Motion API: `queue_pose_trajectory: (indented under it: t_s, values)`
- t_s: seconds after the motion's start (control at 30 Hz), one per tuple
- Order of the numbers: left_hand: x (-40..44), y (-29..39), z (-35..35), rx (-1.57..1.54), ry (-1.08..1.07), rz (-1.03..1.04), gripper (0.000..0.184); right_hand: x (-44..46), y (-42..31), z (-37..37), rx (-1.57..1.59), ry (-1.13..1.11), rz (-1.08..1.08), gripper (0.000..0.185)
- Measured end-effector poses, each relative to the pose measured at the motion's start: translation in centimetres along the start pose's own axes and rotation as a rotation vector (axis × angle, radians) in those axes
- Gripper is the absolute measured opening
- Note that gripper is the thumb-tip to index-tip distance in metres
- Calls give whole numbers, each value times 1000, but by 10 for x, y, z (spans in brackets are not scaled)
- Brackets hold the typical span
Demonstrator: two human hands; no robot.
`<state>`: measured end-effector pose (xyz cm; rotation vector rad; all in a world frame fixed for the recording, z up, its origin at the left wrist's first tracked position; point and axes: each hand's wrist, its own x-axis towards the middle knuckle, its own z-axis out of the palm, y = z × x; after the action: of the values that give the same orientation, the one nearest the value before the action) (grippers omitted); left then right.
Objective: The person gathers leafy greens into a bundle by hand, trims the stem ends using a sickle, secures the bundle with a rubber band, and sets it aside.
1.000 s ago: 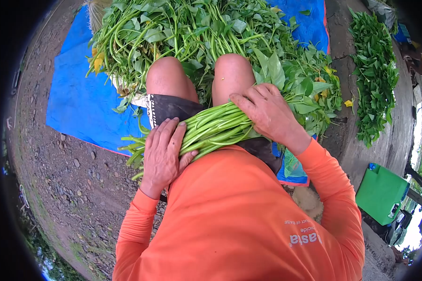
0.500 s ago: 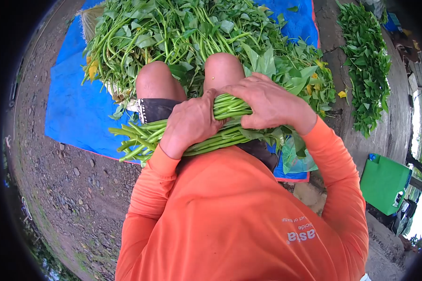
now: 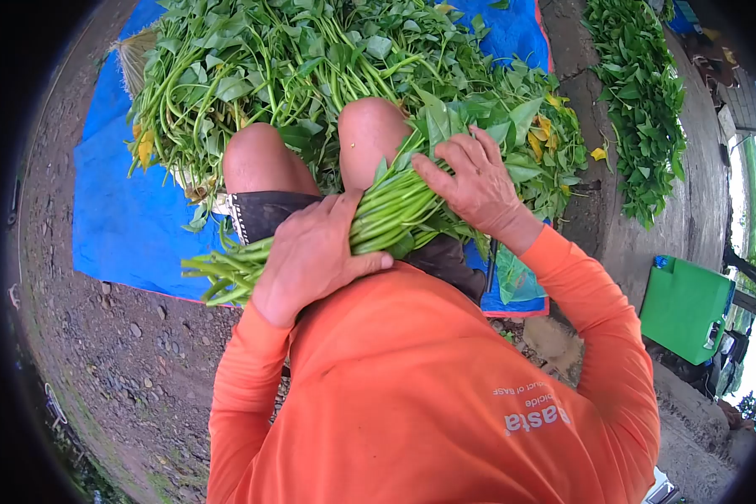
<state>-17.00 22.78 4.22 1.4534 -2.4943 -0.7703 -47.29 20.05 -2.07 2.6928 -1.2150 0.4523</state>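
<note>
1. Left hand (image 3: 311, 256): narrow, wrapping the bundle of green stems (image 3: 386, 220); thumb is lying along the near side, fingers are curving over the far side.
2. Left pose: back of the hand is facing up; orange left sleeve (image 3: 245, 382) is running up from the near left of the dark shorts (image 3: 270, 214) to the wrist.
3. Right hand (image 3: 479, 186): partly open, fingers parted and bent, touching the bundle toward its leafy end. I can't tell whether it is gripping underneath.
4. Right pose: back of the hand is facing up; orange right sleeve (image 3: 596, 302) is reaching in from the right of the shorts, elbow bending outward.
5. Bundle: lying slantwise across the shorts, cut ends sticking out past their left side, leafy ends pointing up to the right.
6. Knees (image 3: 374, 139): bare, bent, rising just beyond the shorts.
7. Around: big leafy heap (image 3: 311, 59) is spreading beyond the shorts, on the blue sheet (image 3: 126, 227); sheet is showing to their left too. Thin plastic bag (image 3: 517, 281) is lying just right of the shorts. Second pile of greens (image 3: 638, 109) and green box (image 3: 685, 311) are sitting well to their right.
</note>
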Motion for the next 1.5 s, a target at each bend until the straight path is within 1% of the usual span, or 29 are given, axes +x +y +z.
queue_pose_trajectory:
  t_s: [0.07,0.17,0.2,0.3,0.33,0.43,0.47,0.57,0.63,0.7,0.77,0.8,0.83,0.9,0.97,1.0,1.07,1.1,1.13,1.17,1.2,1.23,1.27,1.3,1.37,1.4,1.43,1.47,1.5]
  values:
    - [-28,-7,-4,-1,-40,18,73,-27,1,14,13,31,49,69]
    - [-48,-19,10,62,-23,9,74,-40,15,27,-41,191,39,63]
    - [-49,-19,12,67,-13,-14,72,-48,32,27,-20,166,108,83]
    - [-52,-18,19,74,0,-37,70,-52,59,8,63,234,301,101]
    - [-51,-18,21,80,7,-40,69,-55,66,4,99,167,282,107]
    - [-51,-16,22,97,5,-37,71,-57,80,-9,0,-61,291,105]
    - [-51,-16,23,93,8,-36,71,-56,86,-8,3,6,333,104]
    - [-54,-18,23,87,17,-27,72,-67,110,-16,-247,-6,592,96]
    - [-54,-19,24,85,33,-23,72,-81,120,-36,-225,294,740,76]
    - [-54,-17,24,77,26,-44,72,-87,81,-85,-227,634,789,47]
    - [-55,-16,24,72,27,-51,72,-87,13,-104,9,613,585,28]
    - [-55,-16,26,68,39,-43,72,-76,-17,-99,202,511,381,17]
    - [-54,-17,27,62,49,-31,72,-71,-40,-85,414,363,297,15]
    - [-51,-19,24,81,39,6,72,-70,-48,-26,465,234,366,14]
    - [-59,-18,25,91,10,27,71,-140,-13,71,534,-32,1109,27]
    - [-61,-17,25,103,8,28,71,-141,16,59,599,87,1306,28]
    - [-61,-14,19,125,15,6,69,-141,74,32,720,472,1664,30]
    - [-65,-11,19,118,-5,-6,70,-123,81,-14,541,627,1563,31]
    - [-63,-10,18,114,-16,-18,71,-114,85,-50,215,811,1296,33]
    - [-61,-10,17,117,-16,-40,71,-81,74,-92,211,987,1102,35]
    - [-60,-12,18,114,3,-23,69,-35,43,-130,394,938,945,36]
    - [-63,-9,17,114,2,-21,65,7,1,-145,566,887,788,37]
    - [-61,-5,16,115,14,-15,62,34,-32,-134,925,734,501,37]
    - [-59,-5,14,119,32,-7,58,74,-71,-124,1035,459,346,22]
    - [-65,-13,13,115,113,-2,63,123,-125,-58,1228,54,202,32]
    - [-73,-20,13,116,160,-21,68,130,-131,-18,1071,-133,195,39]
    - [-87,-26,11,123,203,-48,73,125,-136,15,1110,-309,244,52]
    - [-102,-29,2,146,315,-216,83,114,-138,22,1013,-355,132,63]
    - [-116,-38,-1,140,223,-309,85,106,-137,23,908,-386,19,74]
